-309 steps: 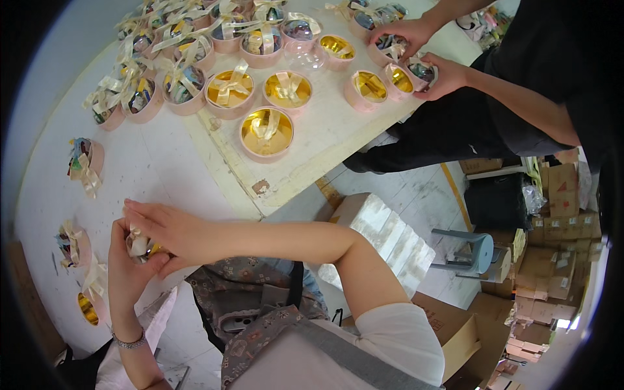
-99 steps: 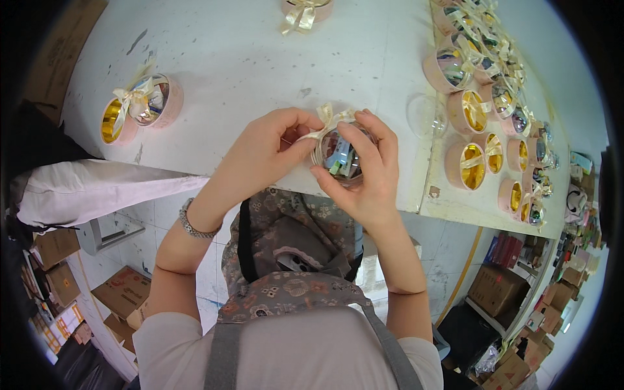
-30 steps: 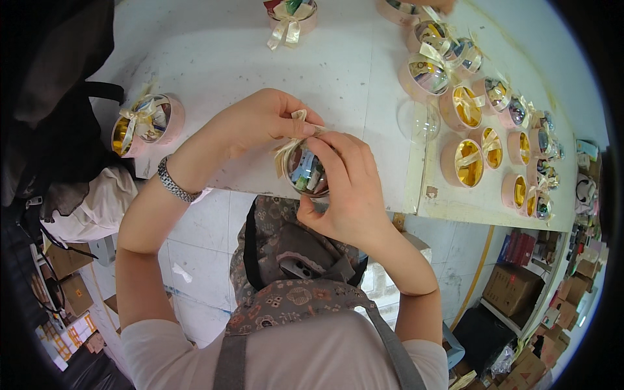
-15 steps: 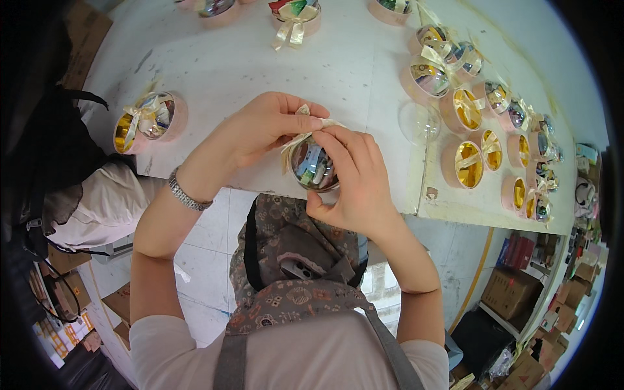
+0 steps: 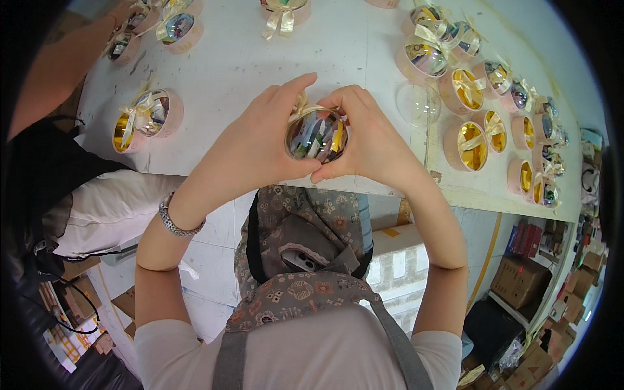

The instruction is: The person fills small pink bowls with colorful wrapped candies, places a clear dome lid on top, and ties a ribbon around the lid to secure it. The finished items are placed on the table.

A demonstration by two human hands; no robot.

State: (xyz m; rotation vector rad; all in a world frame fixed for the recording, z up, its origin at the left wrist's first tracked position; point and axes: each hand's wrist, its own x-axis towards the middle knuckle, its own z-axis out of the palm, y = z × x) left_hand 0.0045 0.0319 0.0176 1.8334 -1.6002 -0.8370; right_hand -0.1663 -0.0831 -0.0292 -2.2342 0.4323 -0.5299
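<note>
A round gift box (image 5: 316, 138) with a clear domed lid sits between my hands at the table's near edge. Colourful small packets show through the dome. My left hand (image 5: 270, 133) curls round its left side, the thumb along the near rim. Round the right side wraps my right hand (image 5: 367, 133), its thumb tip close to the left one. Part of a cream ribbon (image 5: 300, 102) shows behind the box, near the left fingers; the rest of it is hidden.
Finished-looking round boxes with ribbons (image 5: 471, 146) crowd the table's right side, beside a loose clear dome (image 5: 418, 104). An open-looking ribboned pair (image 5: 149, 117) stands at left. Another person's arm (image 5: 62, 62) reaches in at the upper left, by several boxes (image 5: 179, 29).
My fingers have left the ribbon at the top, and both hands now clasp the box's sides. The dome faces me more. Another person's arm and more boxes have appeared at upper left.
</note>
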